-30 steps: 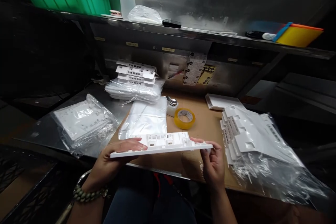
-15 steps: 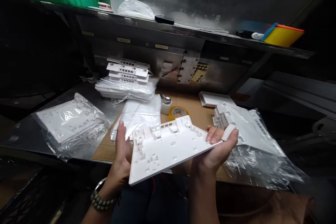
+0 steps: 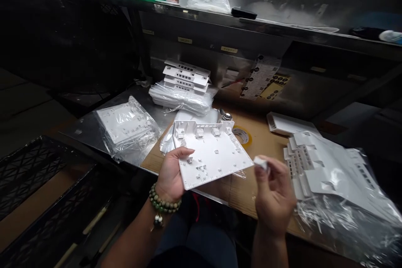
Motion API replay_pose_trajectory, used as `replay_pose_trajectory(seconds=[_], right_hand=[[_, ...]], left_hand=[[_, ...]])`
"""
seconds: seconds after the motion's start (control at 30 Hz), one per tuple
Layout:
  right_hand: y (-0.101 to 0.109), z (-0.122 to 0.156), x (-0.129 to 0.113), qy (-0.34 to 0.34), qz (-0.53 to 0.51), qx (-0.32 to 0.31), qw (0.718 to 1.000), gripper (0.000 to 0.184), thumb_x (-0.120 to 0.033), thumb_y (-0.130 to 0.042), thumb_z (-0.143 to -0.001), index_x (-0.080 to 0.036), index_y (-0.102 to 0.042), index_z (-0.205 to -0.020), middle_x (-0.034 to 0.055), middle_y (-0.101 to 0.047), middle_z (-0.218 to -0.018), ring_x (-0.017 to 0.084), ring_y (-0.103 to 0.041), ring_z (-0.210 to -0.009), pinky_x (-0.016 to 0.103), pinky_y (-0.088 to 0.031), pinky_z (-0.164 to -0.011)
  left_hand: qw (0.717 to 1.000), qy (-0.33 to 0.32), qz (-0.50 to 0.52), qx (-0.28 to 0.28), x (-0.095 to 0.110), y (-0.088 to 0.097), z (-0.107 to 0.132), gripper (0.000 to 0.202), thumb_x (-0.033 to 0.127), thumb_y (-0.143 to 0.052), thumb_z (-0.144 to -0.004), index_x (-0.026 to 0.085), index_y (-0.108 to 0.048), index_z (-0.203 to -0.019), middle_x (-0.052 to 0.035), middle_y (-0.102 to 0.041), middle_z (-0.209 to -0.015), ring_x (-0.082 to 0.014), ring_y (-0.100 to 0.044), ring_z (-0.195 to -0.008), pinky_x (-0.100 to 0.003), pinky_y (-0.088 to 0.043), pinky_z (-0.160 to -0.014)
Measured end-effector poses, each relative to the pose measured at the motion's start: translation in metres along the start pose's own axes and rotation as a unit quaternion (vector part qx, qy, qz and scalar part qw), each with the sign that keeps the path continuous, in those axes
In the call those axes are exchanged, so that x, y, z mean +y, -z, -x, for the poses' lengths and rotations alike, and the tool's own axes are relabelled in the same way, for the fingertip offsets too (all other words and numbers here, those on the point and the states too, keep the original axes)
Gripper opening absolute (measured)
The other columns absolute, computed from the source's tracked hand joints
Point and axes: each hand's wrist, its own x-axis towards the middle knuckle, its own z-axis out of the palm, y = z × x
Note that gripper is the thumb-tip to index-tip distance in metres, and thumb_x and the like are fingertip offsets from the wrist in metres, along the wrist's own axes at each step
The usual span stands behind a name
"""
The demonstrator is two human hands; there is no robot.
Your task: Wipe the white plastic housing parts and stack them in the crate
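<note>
A white plastic housing (image 3: 216,161) with clips and slots on its inner face is tilted toward me above the cardboard. My left hand (image 3: 172,173) grips its left edge, thumb on the inner face and fingers beneath. Just off the housing's right corner, my right hand (image 3: 274,194) pinches a small white piece (image 3: 260,162), perhaps a folded cloth; its kind is unclear. Behind the housing lie a roll of yellow tape (image 3: 243,136), a small bottle with a metal cap (image 3: 226,116) and white plastic bags (image 3: 194,115), all partly covered by it.
Bagged housings (image 3: 125,123) lie at the left. A stack of white housings (image 3: 186,77) rests on clear bags (image 3: 182,98) at the back. More housings (image 3: 339,171) in plastic are piled at the right. A shelf edge (image 3: 207,16) crosses above; black crates (image 3: 40,176) stand lower left.
My left hand has taken hold of the housing's left edge. My right hand has let go of its right corner and moved slightly away, keeping the small white piece. The view has swung left.
</note>
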Motion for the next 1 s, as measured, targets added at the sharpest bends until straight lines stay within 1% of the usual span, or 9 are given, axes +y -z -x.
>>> replay_pose_trajectory(seconds=[0.1, 0.17, 0.27, 0.43, 0.67, 0.77, 0.83, 0.9, 1.0], right_hand=[[-0.005, 0.02, -0.033, 0.007, -0.026, -0.202, 0.979, 0.03, -0.018, -0.072, -0.091, -0.027, -0.067, -0.119, 0.0042, -0.066, -0.107, 0.018, -0.064, -0.099, 0.031, -0.053, -0.084], [-0.014, 0.03, -0.053, 0.044, -0.033, -0.271, 0.961, 0.028, -0.014, -0.071, -0.09, -0.025, -0.068, -0.116, 0.0031, -0.066, -0.099, 0.017, -0.063, -0.09, 0.029, -0.053, -0.079], [-0.024, 0.037, -0.067, 0.107, -0.02, -0.292, 0.95, 0.022, -0.01, -0.069, -0.09, -0.02, -0.071, -0.109, 0.0039, -0.064, -0.089, 0.017, -0.061, -0.083, 0.03, -0.052, -0.074], [-0.022, 0.034, -0.061, 0.139, 0.03, -0.319, 0.937, 0.02, -0.009, -0.069, -0.089, -0.019, -0.072, -0.106, 0.0046, -0.065, -0.084, 0.019, -0.06, -0.08, 0.035, -0.047, -0.071], [-0.026, 0.044, -0.065, 0.162, 0.024, -0.288, 0.944, 0.019, -0.012, -0.068, -0.09, -0.019, -0.071, -0.108, 0.0042, -0.067, -0.086, 0.018, -0.062, -0.081, 0.035, -0.046, -0.074], [-0.01, 0.036, -0.054, 0.131, 0.046, -0.29, 0.947, 0.018, -0.011, -0.068, -0.089, -0.021, -0.072, -0.104, 0.0027, -0.066, -0.086, 0.017, -0.061, -0.08, 0.034, -0.047, -0.073], [0.009, 0.024, -0.038, 0.083, 0.074, -0.233, 0.966, 0.019, -0.012, -0.068, -0.09, -0.023, -0.073, -0.104, 0.0025, -0.065, -0.089, 0.016, -0.06, -0.079, 0.031, -0.048, -0.07], [0.028, 0.011, -0.022, 0.044, 0.111, -0.141, 0.983, 0.018, -0.014, -0.07, -0.09, -0.024, -0.074, -0.104, 0.0019, -0.064, -0.091, 0.014, -0.059, -0.079, 0.028, -0.049, -0.068], [0.043, -0.004, -0.007, 0.039, 0.152, -0.035, 0.987, 0.013, -0.017, -0.073, -0.09, -0.024, -0.075, -0.1, 0.0009, -0.064, -0.09, 0.014, -0.058, -0.077, 0.028, -0.05, -0.069]], left_hand=[[1.0, -0.023, -0.006, -0.011, -0.004, -0.007, 0.002, 0.068, 0.002, -0.056, -0.071, 0.008, -0.055, -0.139, -0.0155, -0.078, -0.101, -0.0352, -0.075, -0.098, -0.059, -0.055, -0.098], [1.0, -0.025, -0.005, -0.011, -0.008, -0.011, 0.005, 0.067, 0.001, -0.055, -0.071, 0.009, -0.056, -0.137, -0.0146, -0.078, -0.099, -0.0342, -0.076, -0.095, -0.057, -0.056, -0.097], [1.0, -0.027, -0.01, 0.003, -0.011, -0.014, 0.01, 0.064, 0.002, -0.055, -0.071, 0.009, -0.058, -0.135, -0.0134, -0.078, -0.099, -0.0332, -0.076, -0.094, -0.055, -0.057, -0.097], [0.998, -0.067, -0.022, -0.005, -0.011, -0.009, 0.011, 0.069, -0.001, -0.057, -0.07, 0.009, -0.056, -0.139, -0.0134, -0.078, -0.103, -0.0329, -0.075, -0.099, -0.054, -0.055, -0.101], [0.998, -0.052, -0.013, -0.038, -0.01, 0.005, 0.009, 0.074, 0.002, -0.058, -0.069, 0.011, -0.054, -0.143, -0.0151, -0.078, -0.11, -0.0374, -0.073, -0.105, -0.06, -0.051, -0.105], [0.996, -0.085, -0.022, -0.015, 0.0, 0.01, 0.012, 0.076, 0.0, -0.056, -0.067, 0.011, -0.056, -0.142, -0.014, -0.08, -0.106, -0.0387, -0.072, -0.108, -0.061, -0.051, -0.105], [0.994, -0.103, -0.022, 0.017, 0.01, 0.012, 0.016, 0.077, -0.001, -0.054, -0.068, 0.014, -0.055, -0.144, -0.0104, -0.081, -0.105, -0.0381, -0.071, -0.111, -0.061, -0.05, -0.105], [0.994, -0.103, -0.015, 0.04, 0.02, 0.016, 0.021, 0.078, 0.0, -0.052, -0.071, 0.02, -0.054, -0.146, -0.005, -0.081, -0.102, -0.0371, -0.069, -0.114, -0.06, -0.05, -0.104], [0.992, -0.119, -0.01, 0.044, 0.034, 0.034, 0.024, 0.083, 0.0, -0.048, -0.072, 0.032, -0.051, -0.148, 0.0037, -0.081, -0.099, -0.0341, -0.066, -0.119, -0.059, -0.05, -0.105]])
